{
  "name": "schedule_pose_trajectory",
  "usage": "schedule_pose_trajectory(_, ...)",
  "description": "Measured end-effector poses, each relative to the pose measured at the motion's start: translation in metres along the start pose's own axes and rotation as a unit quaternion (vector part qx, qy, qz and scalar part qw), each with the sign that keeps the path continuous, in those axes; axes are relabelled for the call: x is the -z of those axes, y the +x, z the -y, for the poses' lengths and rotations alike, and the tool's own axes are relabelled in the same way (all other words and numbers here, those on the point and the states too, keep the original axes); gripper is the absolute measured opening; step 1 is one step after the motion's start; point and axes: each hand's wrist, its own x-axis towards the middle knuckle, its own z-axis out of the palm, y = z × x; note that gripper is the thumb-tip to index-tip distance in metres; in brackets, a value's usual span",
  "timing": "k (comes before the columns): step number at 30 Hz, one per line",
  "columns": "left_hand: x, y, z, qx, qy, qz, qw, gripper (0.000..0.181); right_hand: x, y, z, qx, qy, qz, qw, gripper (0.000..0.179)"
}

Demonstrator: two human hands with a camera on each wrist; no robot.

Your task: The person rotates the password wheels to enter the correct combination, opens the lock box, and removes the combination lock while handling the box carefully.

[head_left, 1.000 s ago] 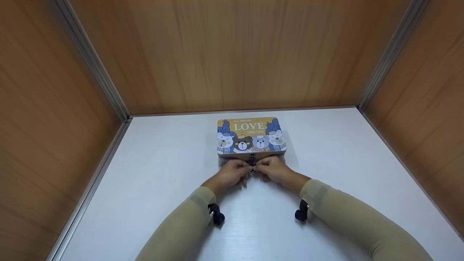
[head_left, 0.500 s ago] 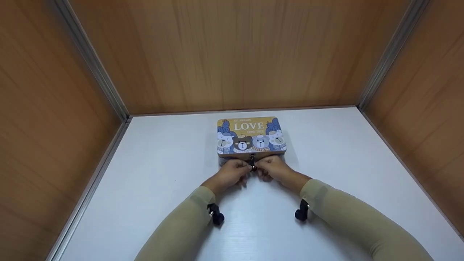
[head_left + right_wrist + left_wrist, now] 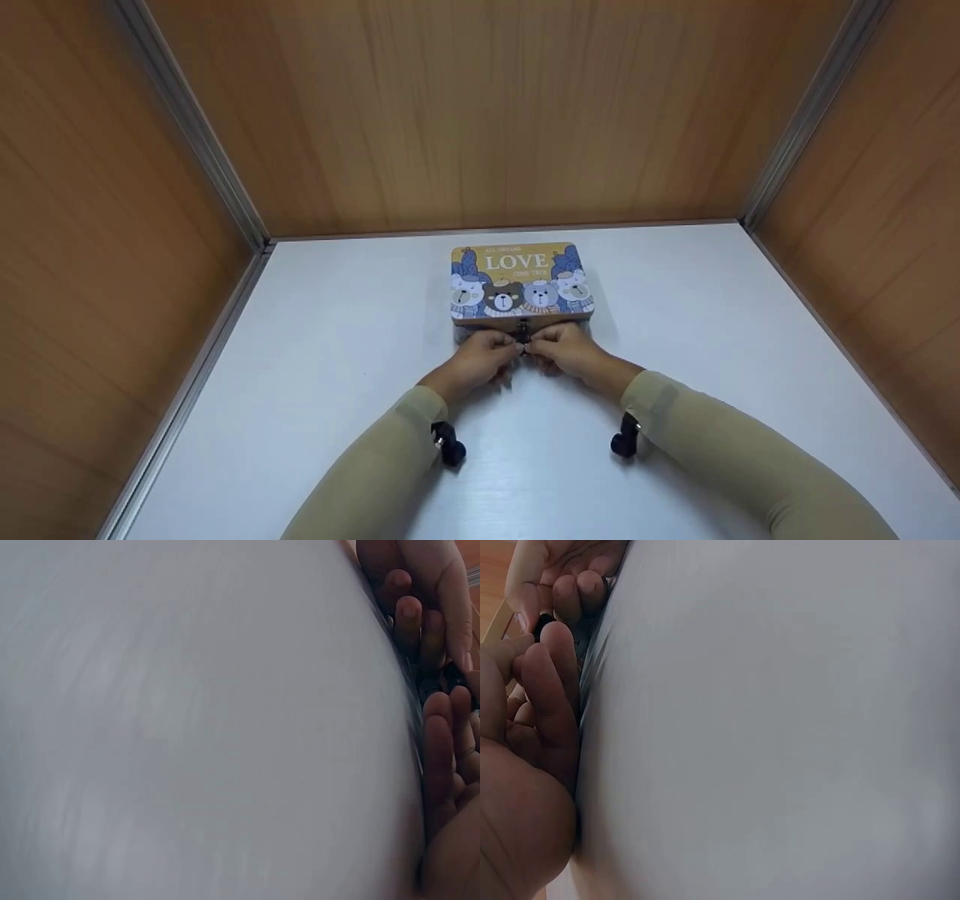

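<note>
A tin box (image 3: 521, 281) with a yellow lid, the word LOVE and cartoon bears sits on the white table with its lid down. From the latch on its front hangs a small dark padlock (image 3: 523, 330), mostly covered by fingers. My left hand (image 3: 476, 361) pinches the padlock from the left between thumb and fingers. From the other side, the right hand (image 3: 574, 352) pinches it too, the two thumb tips almost meeting. In the left wrist view a black bit of the padlock (image 3: 544, 624) shows between the fingertips; in the right wrist view, dark parts of the padlock (image 3: 454, 676) show.
The white tabletop (image 3: 337, 337) spreads around the box. A wood-grain back panel (image 3: 480, 120) and side panels (image 3: 885, 225) enclose it, with metal rails (image 3: 187, 127) at the corners. A small black device (image 3: 448, 445) is strapped at each wrist.
Half a second ago the right thumb and fingers were slightly off the padlock, baring more of it; now they are back on it. The left hand and the box have barely moved.
</note>
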Motion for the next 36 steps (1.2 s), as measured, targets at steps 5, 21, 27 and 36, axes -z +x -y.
schedule_pose_trajectory(5,-0.001,0.0008,0.0007,-0.012,-0.003,0.004,0.9999,0.028,0.0001,-0.0006,0.0003,0.0,0.008,0.005,1.0,0.018)
schedule_pose_trajectory(21,0.0001,0.0001,-0.0005,-0.01,-0.002,0.005,0.9999,0.028,0.0015,-0.0002,-0.0005,0.004,0.021,0.017,0.9996,0.021)
schedule_pose_trajectory(27,0.0002,-0.0003,-0.0011,-0.005,0.001,0.004,1.0,0.029,0.0028,0.0003,-0.0003,-0.007,0.014,0.014,0.9998,0.023)
schedule_pose_trajectory(36,-0.0013,0.0001,0.0007,-0.011,0.001,-0.002,0.9999,0.028,0.0013,0.0005,-0.0009,0.002,0.006,0.01,0.9999,0.016)
